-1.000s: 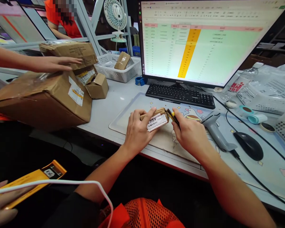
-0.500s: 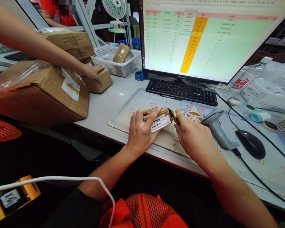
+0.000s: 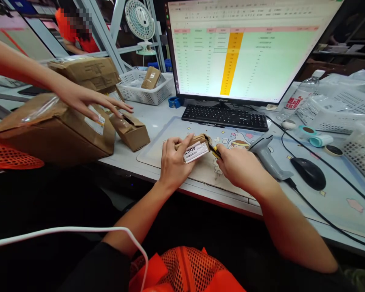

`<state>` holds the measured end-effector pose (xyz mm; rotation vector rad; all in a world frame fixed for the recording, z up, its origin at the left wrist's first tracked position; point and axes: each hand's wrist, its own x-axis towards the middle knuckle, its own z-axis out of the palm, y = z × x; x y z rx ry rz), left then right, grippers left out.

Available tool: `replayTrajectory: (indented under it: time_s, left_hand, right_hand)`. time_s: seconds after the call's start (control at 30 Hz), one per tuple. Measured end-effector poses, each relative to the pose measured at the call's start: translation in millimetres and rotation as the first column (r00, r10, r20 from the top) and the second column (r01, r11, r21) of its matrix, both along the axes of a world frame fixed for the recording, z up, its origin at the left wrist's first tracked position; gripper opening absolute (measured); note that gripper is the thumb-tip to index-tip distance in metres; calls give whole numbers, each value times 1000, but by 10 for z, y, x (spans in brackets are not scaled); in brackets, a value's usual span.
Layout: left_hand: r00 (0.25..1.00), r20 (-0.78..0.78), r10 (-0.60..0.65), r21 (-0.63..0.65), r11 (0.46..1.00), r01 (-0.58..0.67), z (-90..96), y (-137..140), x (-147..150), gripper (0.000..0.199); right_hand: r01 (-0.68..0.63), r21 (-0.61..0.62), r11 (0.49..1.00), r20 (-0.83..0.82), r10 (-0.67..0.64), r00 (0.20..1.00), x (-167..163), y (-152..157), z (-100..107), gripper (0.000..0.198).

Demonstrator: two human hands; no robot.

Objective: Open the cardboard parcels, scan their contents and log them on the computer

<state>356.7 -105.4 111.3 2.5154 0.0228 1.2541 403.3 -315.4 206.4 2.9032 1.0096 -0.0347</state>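
My left hand (image 3: 177, 160) is closed around a small cardboard box (image 3: 197, 151) with a white printed label facing me. The box is tilted, just above the front of the desk mat (image 3: 152, 156). In my right hand (image 3: 235, 162) is a yellow and black utility knife (image 3: 214, 151), gripped with its tip at the box's upper right edge. The blade itself is too small to make out clearly. To the right of my right hand lies a grey barcode scanner (image 3: 269, 158).
A co-worker's hand (image 3: 88, 99) reaches in from the left over a large carton (image 3: 63, 129), near a smaller box (image 3: 133, 134). Behind the mat stand a keyboard (image 3: 225, 117) and monitor (image 3: 200, 77). A mouse (image 3: 308, 173), cables and tape rolls (image 3: 320, 140) lie on the right.
The co-worker's hand has let go of the smaller box, its fingers now spread. That box sits nearer the desk's front edge. The knife's tip stays at my box's edge; the view has shifted slightly.
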Motion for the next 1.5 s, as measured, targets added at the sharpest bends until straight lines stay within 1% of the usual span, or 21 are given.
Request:
replayTrajectory:
  time_s: [0.07,0.13,0.2,0.27,0.33,0.4,0.43,0.5,0.57,0.63,0.67,0.7,0.77,0.83,0.93,1.1,1.2,1.27,1.33,1.43,1.5]
  left_hand:
    - [1000,8,-19,-101,995,20,4,132,4,73]
    - [994,29,-108,-238,965,112,-13,303,0,74]
    - [970,35,-239,-349,907,236,-61,465,-15,79]
    - [941,14,-339,-416,853,314,-127,581,-40,85]
    - [922,-18,-386,-454,825,336,-181,641,-71,90]
    - [911,-37,-411,-464,815,348,-196,660,-104,90]
    - [908,-47,-417,-452,819,353,-187,660,-121,88]
    - [915,-77,-397,-389,857,339,-144,645,-154,87]
    - [939,-101,-328,-302,910,285,-90,610,-173,96]
    - [966,-107,-233,-250,947,201,-46,556,-165,106]
    - [976,-108,-189,-248,956,158,-31,525,-151,107]
    - [983,-109,-149,-259,959,117,-20,494,-130,104]
    - [990,-115,-85,-293,955,48,-4,440,-82,91]
    - [991,-120,-58,-327,945,15,10,408,-41,79]
    - [991,-117,-65,-361,932,19,28,406,-13,75]
    - [983,-163,-90,-397,917,18,53,450,8,81]
    - [983,-157,-93,-410,912,21,62,460,27,79]
    - [985,-141,-97,-416,909,30,63,464,34,75]
    - [986,-130,-104,-412,910,41,61,469,35,72]
    - [987,-129,-101,-401,915,42,54,479,31,71]
    - [987,-132,-90,-401,915,30,48,482,31,70]
  right_hand:
    - [-42,111,993,5,41,999,136,-101,-18,26]
    - [-96,278,956,52,85,995,309,-205,-58,31]
    - [-186,447,875,101,158,982,473,-280,-112,35]
    - [-301,560,772,133,274,952,578,-305,-164,34]
    - [-390,608,692,133,395,909,604,-280,-205,34]
    - [-436,627,645,117,476,872,574,-216,-233,35]
    - [-447,636,629,106,503,858,551,-172,-247,37]
    - [-457,660,597,79,550,832,512,-63,-282,39]
    - [-457,691,560,62,583,810,497,63,-328,39]
    - [-448,714,538,63,588,806,505,184,-376,39]
    - [-443,718,536,69,579,812,515,235,-395,39]
    - [-438,717,542,74,566,821,528,276,-410,39]
    - [-434,709,557,76,551,831,557,327,-424,39]
    - [-428,706,564,69,547,834,582,345,-424,38]
    - [-404,722,562,61,530,846,595,353,-416,36]
    - [-432,676,597,68,533,843,561,422,-401,41]
    - [-445,658,608,70,539,839,541,478,-344,41]
    - [-449,619,644,53,536,842,514,508,-277,38]
    - [-448,558,699,37,518,854,460,529,-201,34]
    - [-409,449,794,27,446,895,334,540,-99,31]
    - [-370,390,843,49,383,923,253,533,-50,33]
